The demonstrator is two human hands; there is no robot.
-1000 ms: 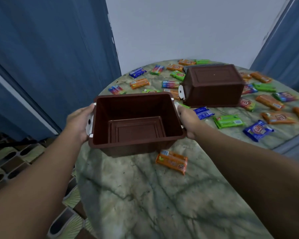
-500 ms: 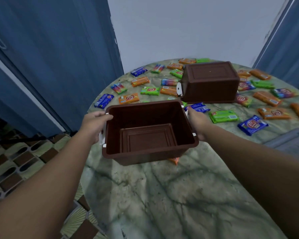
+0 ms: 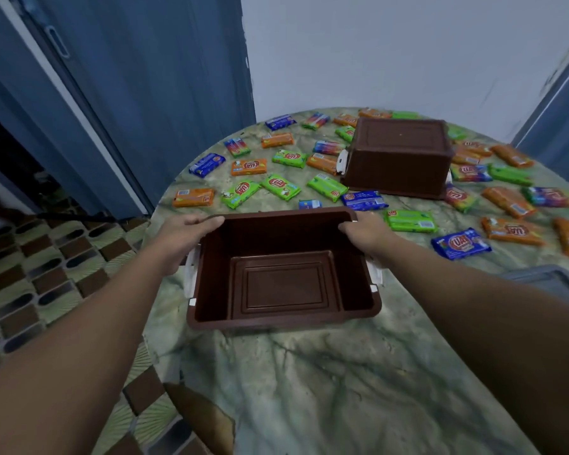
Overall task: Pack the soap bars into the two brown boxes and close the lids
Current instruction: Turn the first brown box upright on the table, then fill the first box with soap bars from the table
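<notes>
An empty brown box [image 3: 281, 310] with white side latches stands open-side up on the round marbled table [image 3: 326, 382]. My left hand [image 3: 181, 238] grips its far left rim corner, thumb over the edge. My right hand [image 3: 367, 233] grips the far right corner the same way. A second brown box [image 3: 398, 156] lies upside down at the back of the table. Several wrapped soap bars in orange, green and blue are scattered around it, such as a green one [image 3: 410, 221] and a blue one [image 3: 460, 244] to the right.
A grey lid or tray corner [image 3: 552, 280] shows at the table's right edge, behind my right forearm. Blue curtains hang left and right, a white wall behind. Patterned tiled floor [image 3: 30, 274] lies left of the table edge.
The open box came down and toward me and now stands on the table. My hands shifted from its side handles to the far rim corners. An orange bar near the box is out of sight now.
</notes>
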